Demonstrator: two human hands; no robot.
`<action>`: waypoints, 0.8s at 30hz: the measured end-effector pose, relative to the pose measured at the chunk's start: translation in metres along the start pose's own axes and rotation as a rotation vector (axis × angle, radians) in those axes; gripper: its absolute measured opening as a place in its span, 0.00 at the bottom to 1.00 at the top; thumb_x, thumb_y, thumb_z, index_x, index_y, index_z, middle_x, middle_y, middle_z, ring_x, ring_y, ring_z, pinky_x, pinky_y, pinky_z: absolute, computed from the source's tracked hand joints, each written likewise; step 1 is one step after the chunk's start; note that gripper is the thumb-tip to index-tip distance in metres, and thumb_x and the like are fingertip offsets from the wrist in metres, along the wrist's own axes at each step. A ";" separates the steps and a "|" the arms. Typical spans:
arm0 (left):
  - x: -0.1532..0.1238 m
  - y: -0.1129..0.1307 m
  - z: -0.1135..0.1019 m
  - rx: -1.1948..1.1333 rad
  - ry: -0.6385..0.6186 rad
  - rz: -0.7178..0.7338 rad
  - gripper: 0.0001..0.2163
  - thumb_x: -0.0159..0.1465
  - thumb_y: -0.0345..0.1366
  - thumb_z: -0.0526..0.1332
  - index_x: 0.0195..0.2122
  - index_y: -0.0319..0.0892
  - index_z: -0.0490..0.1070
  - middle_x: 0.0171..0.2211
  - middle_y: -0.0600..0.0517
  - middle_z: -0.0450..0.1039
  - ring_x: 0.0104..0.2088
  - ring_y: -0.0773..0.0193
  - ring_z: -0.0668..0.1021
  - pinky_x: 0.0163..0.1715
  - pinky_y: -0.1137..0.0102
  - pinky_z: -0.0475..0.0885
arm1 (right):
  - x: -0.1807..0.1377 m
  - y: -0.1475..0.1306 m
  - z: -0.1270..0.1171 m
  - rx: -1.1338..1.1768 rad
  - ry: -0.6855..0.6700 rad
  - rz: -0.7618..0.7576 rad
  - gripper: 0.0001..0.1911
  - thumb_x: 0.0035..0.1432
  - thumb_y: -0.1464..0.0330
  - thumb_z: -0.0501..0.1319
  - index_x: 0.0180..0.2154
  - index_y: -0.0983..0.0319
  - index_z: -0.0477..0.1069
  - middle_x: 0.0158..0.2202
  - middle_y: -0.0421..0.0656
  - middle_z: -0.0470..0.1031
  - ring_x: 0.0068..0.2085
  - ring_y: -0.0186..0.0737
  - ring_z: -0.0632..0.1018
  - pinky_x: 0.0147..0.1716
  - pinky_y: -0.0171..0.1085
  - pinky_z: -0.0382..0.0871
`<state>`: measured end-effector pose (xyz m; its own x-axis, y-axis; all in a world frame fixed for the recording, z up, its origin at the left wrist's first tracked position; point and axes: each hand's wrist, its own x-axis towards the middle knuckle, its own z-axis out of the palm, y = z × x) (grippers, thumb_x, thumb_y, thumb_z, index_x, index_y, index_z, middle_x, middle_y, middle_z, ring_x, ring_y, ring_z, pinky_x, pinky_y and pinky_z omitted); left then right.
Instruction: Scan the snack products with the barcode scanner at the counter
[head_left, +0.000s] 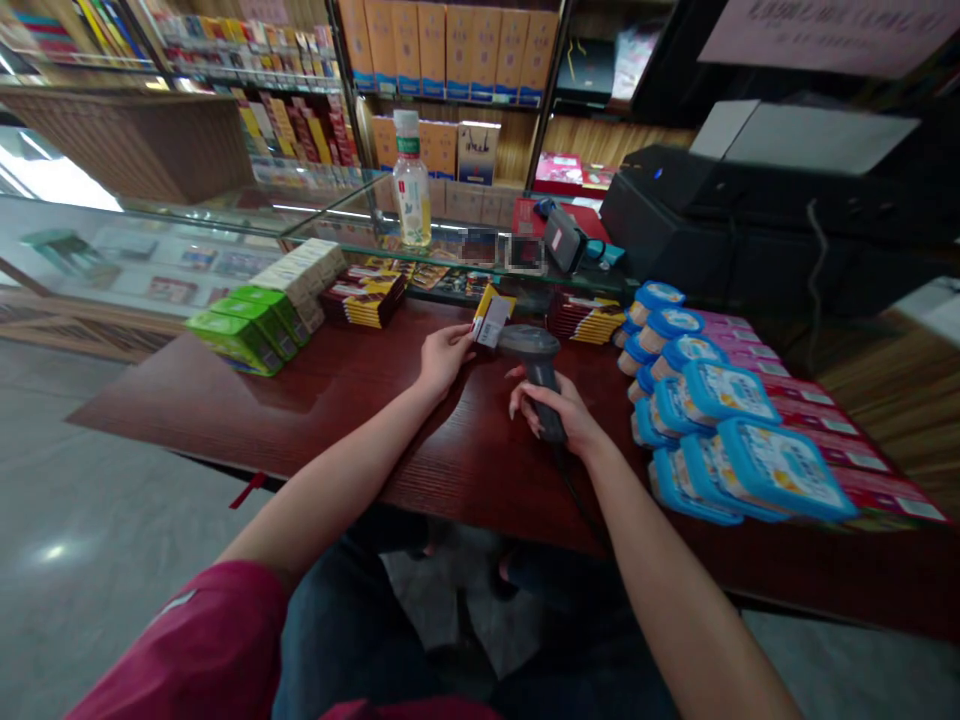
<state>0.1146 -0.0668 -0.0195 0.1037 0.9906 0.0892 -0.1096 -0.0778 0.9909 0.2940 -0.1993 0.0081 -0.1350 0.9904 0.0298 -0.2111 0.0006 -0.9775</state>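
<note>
My left hand (445, 358) is closed on the edge of a small flat packet (493, 320), yellow and dark red with a pale label side turned up. My right hand (556, 412) wraps round the handle of a dark grey barcode scanner (537, 372), and its head is right beside the packet. A cable hangs from the scanner's handle toward me. Beyond my hands lie two stacks of similar packets, a left stack (365, 296) and a right stack (585, 316).
Green cartons (244, 328) and cream boxes (300, 275) stand at the left. Blue-lidded tubs (731, 385) and pink-red boxes (832, 425) fill the right side of the wooden counter (450, 455). A bottle (412, 195) stands on the glass case behind, near a black printer-like machine (750, 220).
</note>
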 end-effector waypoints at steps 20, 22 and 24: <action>0.060 0.027 -0.186 1.142 0.307 0.596 0.22 0.71 0.23 0.50 0.59 0.42 0.75 0.68 0.43 0.70 0.73 0.57 0.65 0.71 0.56 0.65 | 0.060 0.021 0.079 0.175 -0.096 0.059 0.24 0.54 0.58 0.69 0.50 0.61 0.71 0.28 0.42 0.79 0.17 0.30 0.65 0.13 0.31 0.57; 0.061 0.029 -0.181 1.171 0.338 0.562 0.23 0.70 0.22 0.50 0.62 0.37 0.73 0.71 0.39 0.64 0.75 0.54 0.60 0.74 0.55 0.61 | 0.065 0.022 0.082 0.176 -0.102 0.066 0.24 0.54 0.58 0.69 0.50 0.61 0.71 0.28 0.42 0.79 0.17 0.30 0.65 0.13 0.31 0.57; 0.057 0.033 -0.172 1.180 0.368 0.564 0.23 0.71 0.25 0.50 0.65 0.35 0.70 0.73 0.37 0.61 0.76 0.51 0.60 0.75 0.54 0.58 | 0.065 0.021 0.081 0.184 -0.101 0.073 0.24 0.55 0.57 0.69 0.50 0.60 0.71 0.28 0.41 0.79 0.17 0.30 0.64 0.13 0.32 0.57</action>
<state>-0.0536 0.0063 0.0008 0.0383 0.7501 0.6602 0.8750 -0.3443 0.3404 0.2026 -0.1458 0.0062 -0.2504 0.9681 -0.0096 -0.3693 -0.1047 -0.9234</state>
